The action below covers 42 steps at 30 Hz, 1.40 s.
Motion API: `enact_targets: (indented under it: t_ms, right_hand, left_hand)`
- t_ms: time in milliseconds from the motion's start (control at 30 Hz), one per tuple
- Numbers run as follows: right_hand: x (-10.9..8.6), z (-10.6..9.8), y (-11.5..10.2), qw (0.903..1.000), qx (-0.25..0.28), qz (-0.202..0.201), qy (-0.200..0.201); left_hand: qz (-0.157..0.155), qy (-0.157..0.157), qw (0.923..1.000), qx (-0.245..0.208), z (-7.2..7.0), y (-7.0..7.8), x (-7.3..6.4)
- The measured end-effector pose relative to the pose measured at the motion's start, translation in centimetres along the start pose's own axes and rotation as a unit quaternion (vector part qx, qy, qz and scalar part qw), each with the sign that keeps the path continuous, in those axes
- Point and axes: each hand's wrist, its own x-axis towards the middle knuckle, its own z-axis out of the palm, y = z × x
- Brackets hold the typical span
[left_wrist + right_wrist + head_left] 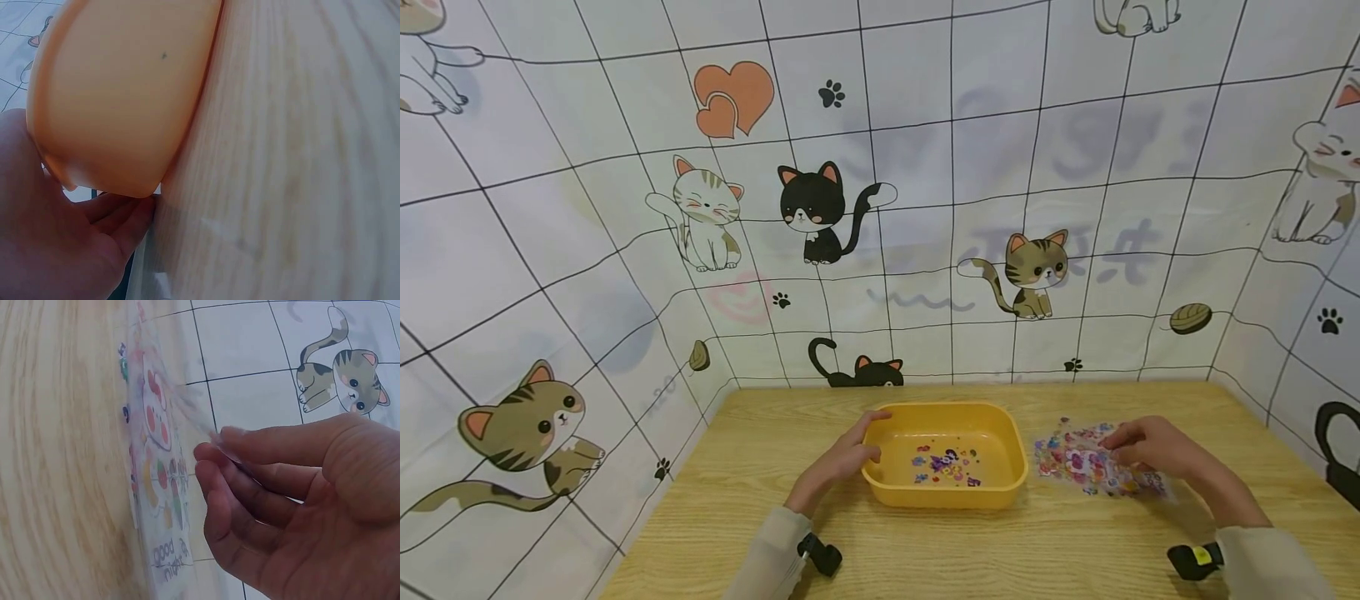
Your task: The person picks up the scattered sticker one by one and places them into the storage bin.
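Note:
My left hand (850, 450) grips the left end of a yellow plastic tub (951, 497), thumb at the rim. In the left wrist view, the fingers (128, 228) curl round the tub's outer corner (125, 112). Small colourful cut-out stickers (951, 461) lie scattered on the tub's floor. To the right of the tub, my right hand (1157, 450) is over a spread of colourful stickers (1078, 461) on the table. Its thumb and forefinger pinch the edge of a clear printed plastic sheet (156, 419), which shows a pink-cheeked cartoon face and fruit.
The wood-grain table (925, 550) runs back to a white gridded wall covering (917, 175) with cartoon cats. More of this covering stands at left and right. A black handle-like loop (1326, 417) shows at the far right edge.

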Motion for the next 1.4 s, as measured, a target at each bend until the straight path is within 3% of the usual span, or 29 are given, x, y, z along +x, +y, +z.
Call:
enact_targets:
  t_ms: [167, 300, 833, 1400]
  right_hand:
    - [0.2, 0.3, 0.3, 0.9977, 0.014, 0.054, 0.038]
    - [0.1, 0.3, 0.3, 0.9953, 0.021, 0.070, 0.065]
    - [-0.8, -0.9, -1.2, 0.9916, -0.010, 0.034, 0.124]
    - [-0.8, -0.8, -2.0, 0.9900, -0.018, 0.010, 0.139]
  left_hand:
    - [0.005, 0.003, 1.0000, 0.008, 0.1, -0.1, 0.1]
    - [0.006, 0.002, 1.0000, 0.007, 0.1, -0.1, 0.2]
    - [0.000, 0.007, 1.0000, 0.002, 0.2, 0.0, 0.2]
    - [-0.006, 0.000, 0.9999, 0.010, 0.0, 0.2, 0.0]
